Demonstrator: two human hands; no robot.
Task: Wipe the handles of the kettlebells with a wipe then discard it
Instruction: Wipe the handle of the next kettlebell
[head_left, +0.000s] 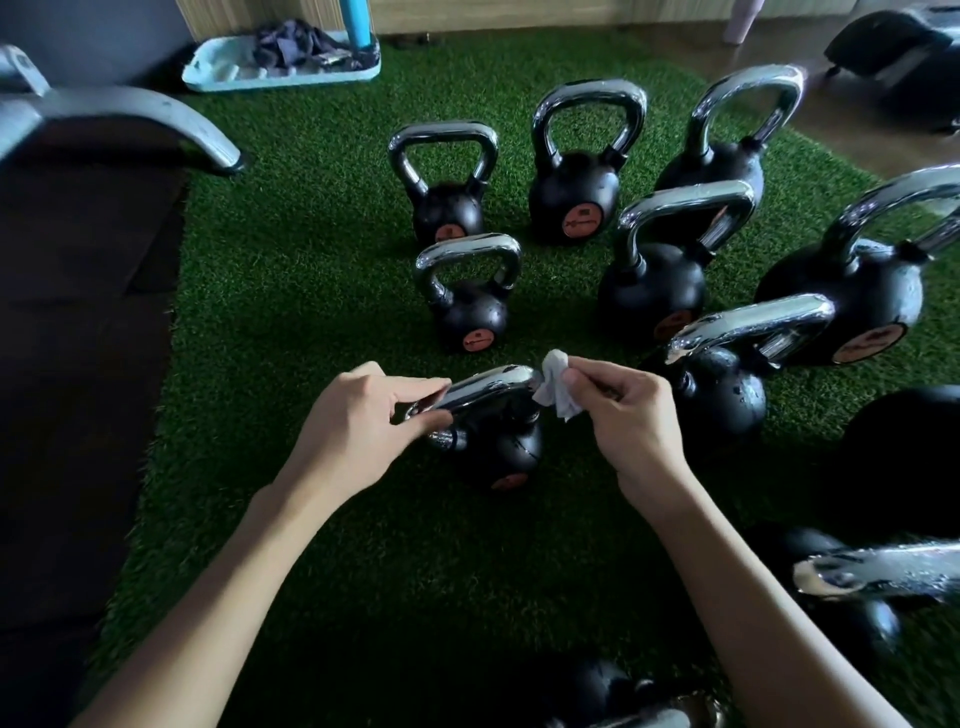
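Observation:
A small black kettlebell (506, 447) with a chrome handle (491, 387) stands on the green turf right in front of me. My left hand (363, 415) grips the left end of that handle between thumb and fingers. My right hand (623, 410) pinches a crumpled white wipe (557, 387), which touches the handle's right end. Several more black kettlebells with chrome handles stand behind and to the right, among them one (470, 317) just beyond my hands and one (727, 384) close to my right hand.
The green turf mat (311, 291) covers the floor. A dark bench with a grey metal leg (119, 130) lies on the left. A light blue tray (283, 65) holding dark cloths sits at the back. More kettlebells crowd the lower right (878, 577).

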